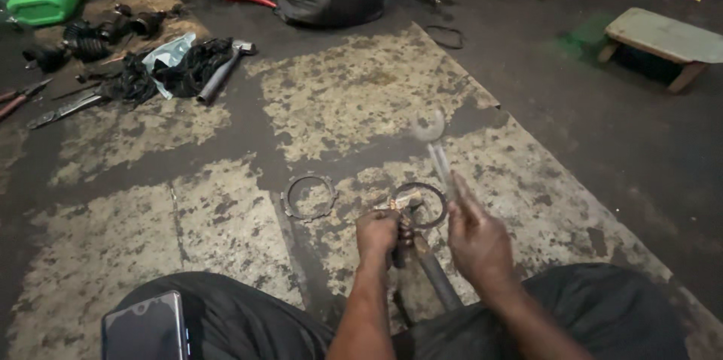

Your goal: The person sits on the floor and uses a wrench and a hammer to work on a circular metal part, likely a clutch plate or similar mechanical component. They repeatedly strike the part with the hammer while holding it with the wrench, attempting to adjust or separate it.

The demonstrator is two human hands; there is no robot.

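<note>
A toothed metal ring [309,196] lies on the floor [188,217] just left of my hands. My left hand [378,233] is clenched around a shaft [435,277] whose end sits by a second ring [422,204]. My right hand [476,239] grips a spanner [434,145], raised and blurred.

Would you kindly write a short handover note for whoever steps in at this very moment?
Left hand: closed around the top of a metal rod that stands on the floor between the knees.
Right hand: gripping a wrench, raised over the rod and blurred.
Thin ring: on the floor by the rod's top; whether they touch is unclear.
Notched ring: flat on the floor, to its left, apart.
Hammer: far left, beside the black rubber parts.
Phone: on the left thigh.
Done: both rings lie loose. Left: the rod is in hand, nothing set down.
</note>
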